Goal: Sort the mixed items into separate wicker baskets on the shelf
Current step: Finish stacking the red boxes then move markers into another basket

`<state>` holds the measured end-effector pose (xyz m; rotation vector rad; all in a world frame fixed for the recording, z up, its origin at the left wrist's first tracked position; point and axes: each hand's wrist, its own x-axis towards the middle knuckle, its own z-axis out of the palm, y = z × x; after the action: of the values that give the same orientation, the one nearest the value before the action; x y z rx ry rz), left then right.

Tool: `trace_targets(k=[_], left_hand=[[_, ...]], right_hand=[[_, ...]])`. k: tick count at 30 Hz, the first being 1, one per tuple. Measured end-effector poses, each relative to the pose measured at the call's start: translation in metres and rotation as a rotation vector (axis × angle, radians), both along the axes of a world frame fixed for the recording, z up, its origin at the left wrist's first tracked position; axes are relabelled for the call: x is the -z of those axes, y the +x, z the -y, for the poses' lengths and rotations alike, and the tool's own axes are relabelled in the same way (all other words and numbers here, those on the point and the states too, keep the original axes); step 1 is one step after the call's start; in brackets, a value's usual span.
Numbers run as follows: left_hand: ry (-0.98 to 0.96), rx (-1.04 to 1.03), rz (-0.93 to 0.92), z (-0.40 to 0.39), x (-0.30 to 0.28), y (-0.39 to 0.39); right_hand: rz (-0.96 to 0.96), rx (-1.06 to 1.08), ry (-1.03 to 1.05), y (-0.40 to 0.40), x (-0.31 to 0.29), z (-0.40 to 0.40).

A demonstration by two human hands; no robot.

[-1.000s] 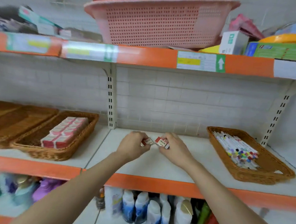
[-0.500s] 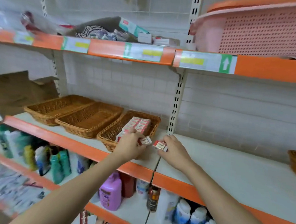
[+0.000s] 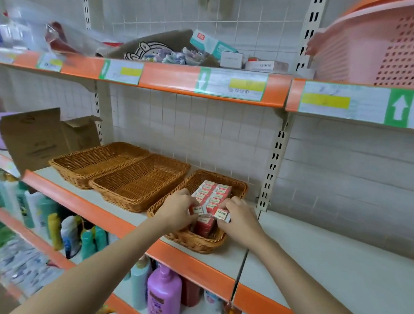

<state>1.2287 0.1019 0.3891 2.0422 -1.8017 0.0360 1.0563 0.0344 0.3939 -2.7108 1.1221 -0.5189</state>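
Three wicker baskets stand side by side on the middle shelf. The right basket [image 3: 195, 242] holds rows of small red-and-white boxes [image 3: 213, 191]. My left hand [image 3: 176, 212] grips one small red-and-white box [image 3: 198, 209] over the near part of that basket. My right hand [image 3: 239, 219] grips another small box [image 3: 222, 215] right beside it. Below the two held boxes a red box [image 3: 204, 226] stands in the basket. The middle basket [image 3: 140, 181] and the left basket [image 3: 98, 161] hold nothing that I can see.
A cardboard box [image 3: 43, 140] stands left of the baskets. The white shelf surface [image 3: 340, 264] stretches to the right. A pink plastic basket [image 3: 385, 46] sits on the upper shelf. Bottles [image 3: 162, 296] fill the shelf below.
Both hands have carried their boxes left from the open shelf to over the near end of the right basket. The view has swung left; the pen basket is out of sight.
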Motion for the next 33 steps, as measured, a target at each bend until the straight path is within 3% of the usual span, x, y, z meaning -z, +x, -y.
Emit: trace_targets(k=[10,15,23,33], left_hand=[[0.052,0.244,0.001,0.019,0.001,0.035],[0.052,0.301,-0.031,0.023,0.008,0.051],[0.033,0.394,-0.013,0.02,0.008,0.056],[0.099,0.459,0.126,0.013,-0.002,0.063]], right_hand=[[0.202,0.065,0.105,0.031,-0.001,-0.013],[0.331,0.222,0.134,0.039,0.008,-0.024],[0.009,0.37,-0.106,0.047,0.012,-0.027],[-0.062,0.278,0.123,0.04,0.006,-0.02]])
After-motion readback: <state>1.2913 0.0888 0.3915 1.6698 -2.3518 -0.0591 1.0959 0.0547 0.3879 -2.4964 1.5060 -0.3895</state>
